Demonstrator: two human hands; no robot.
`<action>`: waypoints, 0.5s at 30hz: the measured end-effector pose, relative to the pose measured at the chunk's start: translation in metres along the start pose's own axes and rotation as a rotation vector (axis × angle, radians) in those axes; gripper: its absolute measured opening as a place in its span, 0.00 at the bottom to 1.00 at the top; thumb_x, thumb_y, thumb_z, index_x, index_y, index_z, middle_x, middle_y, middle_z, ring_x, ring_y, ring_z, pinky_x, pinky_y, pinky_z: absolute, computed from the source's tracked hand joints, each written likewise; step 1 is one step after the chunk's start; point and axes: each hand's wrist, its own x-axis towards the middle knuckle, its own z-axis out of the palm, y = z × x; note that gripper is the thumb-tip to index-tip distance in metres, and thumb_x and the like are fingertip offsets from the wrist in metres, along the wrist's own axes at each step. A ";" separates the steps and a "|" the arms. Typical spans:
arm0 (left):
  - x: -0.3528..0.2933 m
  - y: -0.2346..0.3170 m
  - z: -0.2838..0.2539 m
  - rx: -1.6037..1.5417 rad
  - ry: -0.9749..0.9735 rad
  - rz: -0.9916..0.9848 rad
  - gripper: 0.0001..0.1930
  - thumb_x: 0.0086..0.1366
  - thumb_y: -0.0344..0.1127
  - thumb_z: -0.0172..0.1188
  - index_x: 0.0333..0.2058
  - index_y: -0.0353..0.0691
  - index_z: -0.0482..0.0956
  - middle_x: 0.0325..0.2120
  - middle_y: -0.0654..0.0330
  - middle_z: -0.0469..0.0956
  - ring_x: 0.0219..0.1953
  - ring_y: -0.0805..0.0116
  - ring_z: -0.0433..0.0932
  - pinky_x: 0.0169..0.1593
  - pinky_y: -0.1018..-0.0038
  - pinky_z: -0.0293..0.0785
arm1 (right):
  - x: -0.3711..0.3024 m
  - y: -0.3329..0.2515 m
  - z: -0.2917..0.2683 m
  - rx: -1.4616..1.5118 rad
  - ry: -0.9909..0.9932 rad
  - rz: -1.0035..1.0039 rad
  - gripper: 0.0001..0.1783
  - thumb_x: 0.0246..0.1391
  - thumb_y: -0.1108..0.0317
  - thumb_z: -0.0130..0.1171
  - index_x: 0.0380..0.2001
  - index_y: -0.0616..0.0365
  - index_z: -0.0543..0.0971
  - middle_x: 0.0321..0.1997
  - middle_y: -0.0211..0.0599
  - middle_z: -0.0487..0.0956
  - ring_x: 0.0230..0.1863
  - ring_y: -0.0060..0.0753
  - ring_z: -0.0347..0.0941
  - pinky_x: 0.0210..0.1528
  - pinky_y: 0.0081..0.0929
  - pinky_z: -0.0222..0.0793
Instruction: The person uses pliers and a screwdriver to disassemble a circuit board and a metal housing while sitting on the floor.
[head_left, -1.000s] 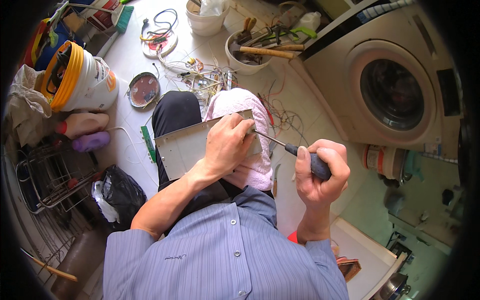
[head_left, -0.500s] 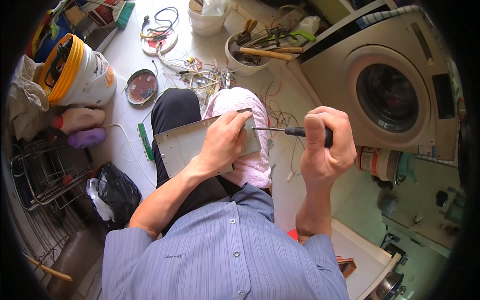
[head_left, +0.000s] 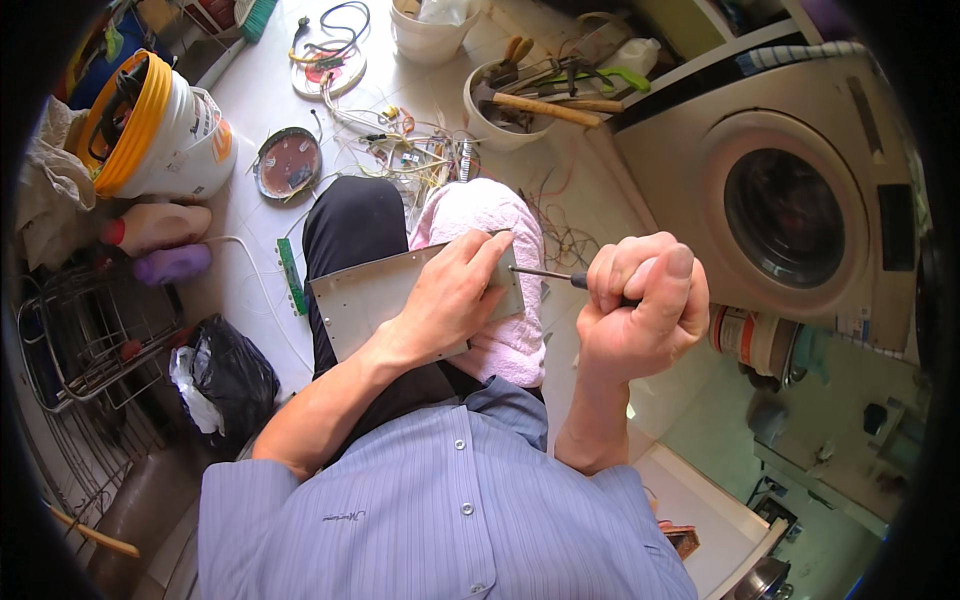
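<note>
A flat grey metal panel (head_left: 372, 298) with small holes along its edges lies tilted across my lap. Under its right end is a pink towel (head_left: 487, 207) draped over my right knee. My left hand (head_left: 452, 290) is closed on the panel near its right end, its fingertips at the upper edge. In my right hand (head_left: 640, 305) the handle of a screwdriver (head_left: 545, 273) is wrapped by the fingers. The screwdriver's shaft points left, and its tip meets the panel close to the right edge. Any screw at the tip is too small to make out.
Loose wires (head_left: 420, 155) lie on the floor beyond my knees, beside a round brown plate (head_left: 288, 163). A bucket of tools (head_left: 510, 125) stands farther off. A washing machine (head_left: 680, 170) is at right; a white-and-yellow bucket (head_left: 180, 130) and black plastic bag (head_left: 235, 375) are at left.
My right hand has turned and its fingers have wrapped over the screwdriver handle. The screwdriver tip is still at the panel. My left hand and the panel have barely shifted.
</note>
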 end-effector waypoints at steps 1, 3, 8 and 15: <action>-0.001 -0.002 -0.001 -0.002 0.001 -0.006 0.35 0.52 0.25 0.69 0.62 0.38 0.71 0.43 0.49 0.75 0.46 0.46 0.77 0.49 0.58 0.75 | 0.001 0.002 0.000 0.044 -0.017 0.040 0.22 0.69 0.71 0.54 0.18 0.60 0.65 0.18 0.34 0.69 0.15 0.18 0.56 0.16 0.22 0.52; -0.003 -0.005 -0.002 -0.007 0.001 -0.018 0.37 0.52 0.25 0.69 0.63 0.39 0.70 0.43 0.50 0.75 0.46 0.46 0.77 0.48 0.59 0.76 | 0.008 0.005 -0.002 0.132 -0.050 0.119 0.21 0.67 0.74 0.54 0.17 0.62 0.66 0.19 0.35 0.70 0.16 0.19 0.57 0.16 0.24 0.53; 0.003 -0.012 -0.002 0.003 0.015 -0.052 0.38 0.52 0.25 0.69 0.64 0.39 0.68 0.42 0.50 0.74 0.44 0.47 0.77 0.47 0.59 0.75 | 0.017 0.010 -0.014 0.204 -0.587 0.112 0.16 0.47 0.70 0.63 0.13 0.62 0.69 0.15 0.34 0.69 0.13 0.29 0.60 0.18 0.30 0.56; 0.003 -0.014 -0.004 -0.021 0.012 -0.060 0.38 0.52 0.24 0.70 0.63 0.40 0.69 0.41 0.51 0.74 0.43 0.47 0.77 0.46 0.59 0.75 | 0.031 0.011 -0.019 -0.147 -0.467 0.024 0.13 0.65 0.66 0.55 0.30 0.66 0.79 0.27 0.47 0.78 0.26 0.36 0.73 0.30 0.31 0.66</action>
